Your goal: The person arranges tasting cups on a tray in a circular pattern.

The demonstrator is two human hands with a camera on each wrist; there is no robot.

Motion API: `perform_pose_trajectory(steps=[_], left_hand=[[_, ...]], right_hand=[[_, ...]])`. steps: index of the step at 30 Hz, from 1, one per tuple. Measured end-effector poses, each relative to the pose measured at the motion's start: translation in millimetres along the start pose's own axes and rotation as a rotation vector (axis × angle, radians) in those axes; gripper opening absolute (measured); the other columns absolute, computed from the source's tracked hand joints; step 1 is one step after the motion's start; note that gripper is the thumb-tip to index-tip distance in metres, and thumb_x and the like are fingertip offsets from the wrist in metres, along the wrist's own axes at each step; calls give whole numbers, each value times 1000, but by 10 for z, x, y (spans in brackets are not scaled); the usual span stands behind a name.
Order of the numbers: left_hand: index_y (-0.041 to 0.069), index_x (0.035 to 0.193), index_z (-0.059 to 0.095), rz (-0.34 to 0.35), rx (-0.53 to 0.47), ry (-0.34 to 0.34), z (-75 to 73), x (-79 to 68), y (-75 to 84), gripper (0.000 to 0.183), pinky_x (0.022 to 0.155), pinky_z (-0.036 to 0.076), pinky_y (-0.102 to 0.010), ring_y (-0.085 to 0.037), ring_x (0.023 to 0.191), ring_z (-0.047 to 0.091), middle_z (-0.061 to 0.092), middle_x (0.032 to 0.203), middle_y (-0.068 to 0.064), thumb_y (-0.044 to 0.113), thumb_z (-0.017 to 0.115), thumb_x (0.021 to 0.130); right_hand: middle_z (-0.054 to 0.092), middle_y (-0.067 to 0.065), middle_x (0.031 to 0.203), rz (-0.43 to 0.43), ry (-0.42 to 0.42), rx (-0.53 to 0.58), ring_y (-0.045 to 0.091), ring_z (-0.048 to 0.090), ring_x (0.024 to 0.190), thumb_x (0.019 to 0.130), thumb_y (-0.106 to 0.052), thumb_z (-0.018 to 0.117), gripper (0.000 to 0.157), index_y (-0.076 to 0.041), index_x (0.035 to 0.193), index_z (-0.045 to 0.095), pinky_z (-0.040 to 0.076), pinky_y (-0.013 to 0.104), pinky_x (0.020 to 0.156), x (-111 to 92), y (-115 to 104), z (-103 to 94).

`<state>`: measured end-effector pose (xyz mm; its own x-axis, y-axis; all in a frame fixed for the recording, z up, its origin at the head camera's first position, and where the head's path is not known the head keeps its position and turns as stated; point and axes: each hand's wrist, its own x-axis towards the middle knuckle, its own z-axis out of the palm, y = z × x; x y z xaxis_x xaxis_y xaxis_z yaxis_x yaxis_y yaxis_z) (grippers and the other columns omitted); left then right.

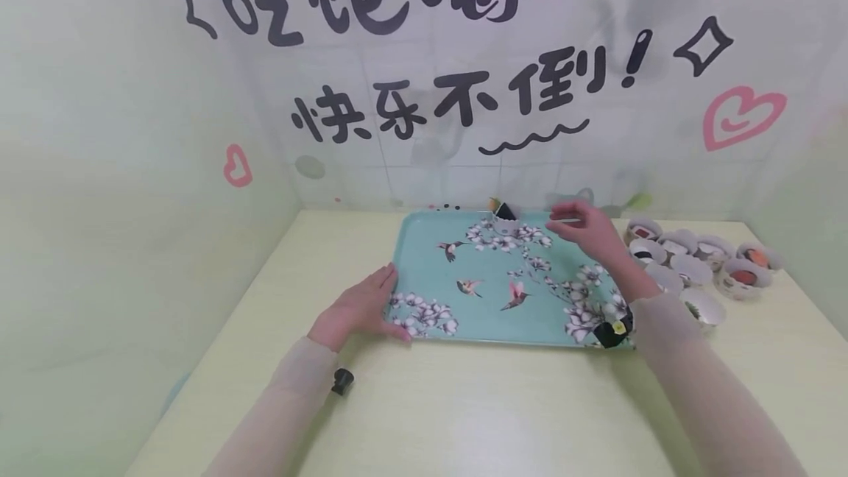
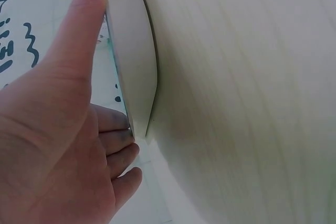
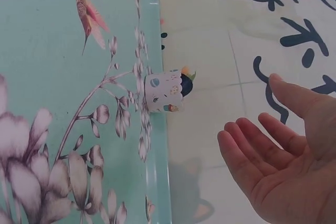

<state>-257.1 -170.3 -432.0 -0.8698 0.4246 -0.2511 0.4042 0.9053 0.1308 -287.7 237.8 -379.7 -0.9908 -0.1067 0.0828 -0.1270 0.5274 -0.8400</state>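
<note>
My left hand [image 1: 361, 308] rests against the left edge of a turquoise tray [image 1: 424, 256] printed with birds and blossoms. In the left wrist view, the thumb [image 2: 79, 30] lies along the tray's side wall [image 2: 134, 51] and the other fingers touch near its corner. My right hand [image 1: 589, 230] hovers over the back right of the tray, fingers loosely bent, holding nothing. Left of it, near the tray's back edge, stands a small patterned paper cup [image 1: 506, 227] with a scalloped rim. A dark piece [image 3: 187, 84] with orange and green bits pokes out of the cup.
Several similar paper cups [image 1: 745, 278] with small food-like pieces stand grouped on the table [image 1: 464, 411], right of the tray. Behind the tray rises a white wall sheet [image 1: 424, 146] with black lettering and pink hearts.
</note>
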Motion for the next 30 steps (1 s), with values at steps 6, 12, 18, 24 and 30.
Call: perform_pose_trajectory(steps=[6,12,18,24,30], left_hand=[[-2,158,13,-2,2,0,-10,-5,-8,133,127,24,-44,-35,156,15,10,168,-19,70,78,67],[-1,159,12,0,5,0,7,8,-17,133,127,24,-43,-34,156,14,10,168,-19,72,76,67],[-2,158,12,-1,11,2,5,14,-30,132,127,23,-43,-34,156,14,9,168,-19,71,76,69],[-3,158,13,9,8,4,2,17,-26,131,127,24,-44,-35,156,15,10,168,-20,70,77,69],[-2,158,13,-1,11,0,11,23,-20,131,127,23,-44,-34,156,14,9,168,-19,70,77,69]], right_hand=[[55,25,138,-41,-11,-39,43,56,128,100,-32,62,51,2,136,50,49,56,105,-155,-3,-46],[56,24,139,-36,-27,-78,43,56,128,99,-38,61,55,0,137,50,49,57,106,-292,63,-131],[61,20,134,-45,-12,-130,8,66,110,99,-39,61,52,-3,135,54,56,23,91,-433,114,-238],[59,24,132,-67,3,-131,-22,50,92,99,-33,63,49,1,134,54,46,3,78,-580,174,-342],[59,24,131,-44,9,-170,-23,49,93,99,-34,62,49,1,133,54,45,0,77,-723,269,-471]])
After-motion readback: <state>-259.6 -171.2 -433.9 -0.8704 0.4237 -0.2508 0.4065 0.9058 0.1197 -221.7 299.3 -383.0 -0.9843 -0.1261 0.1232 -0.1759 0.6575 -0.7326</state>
